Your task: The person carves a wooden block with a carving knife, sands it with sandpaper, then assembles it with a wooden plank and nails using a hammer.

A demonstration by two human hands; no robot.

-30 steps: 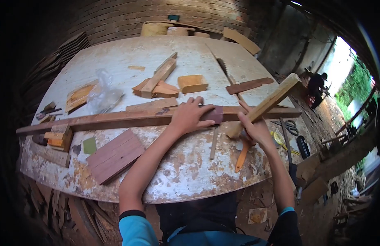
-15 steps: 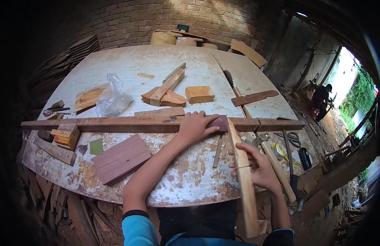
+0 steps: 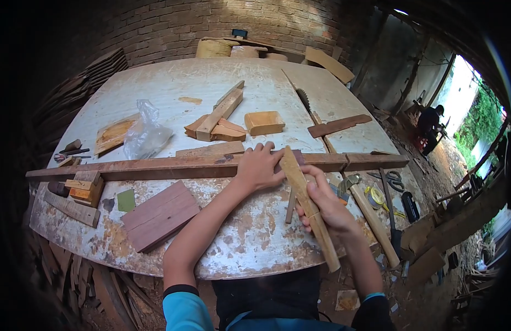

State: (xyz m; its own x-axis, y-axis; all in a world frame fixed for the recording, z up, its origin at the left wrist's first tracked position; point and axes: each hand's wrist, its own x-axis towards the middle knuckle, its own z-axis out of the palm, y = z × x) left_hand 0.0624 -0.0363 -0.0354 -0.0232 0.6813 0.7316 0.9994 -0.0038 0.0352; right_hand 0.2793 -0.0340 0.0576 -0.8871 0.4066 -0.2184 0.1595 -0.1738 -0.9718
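Note:
My left hand (image 3: 260, 167) lies flat on a long dark wooden strip (image 3: 156, 166) that runs across the worn white table (image 3: 250, 243). It presses a small dark block against the strip. My right hand (image 3: 324, 203) grips a pale wooden stick (image 3: 309, 205) near its middle. The stick's upper end rests at the strip beside my left fingers, and its lower end points toward me past the table edge.
A hammer (image 3: 366, 209) lies right of my right hand, with scissors (image 3: 392, 177) and a yellow tape measure (image 3: 375, 197) beyond. A reddish slatted board (image 3: 160, 213), wood offcuts (image 3: 222, 118), a plastic bag (image 3: 147, 134) and a saw blade (image 3: 304, 100) lie about. Another person (image 3: 429, 124) crouches far right.
My right hand swung the pale stick from overhanging the table's right side, down in front of me, then up until its tip meets the strip. The left hand stayed put.

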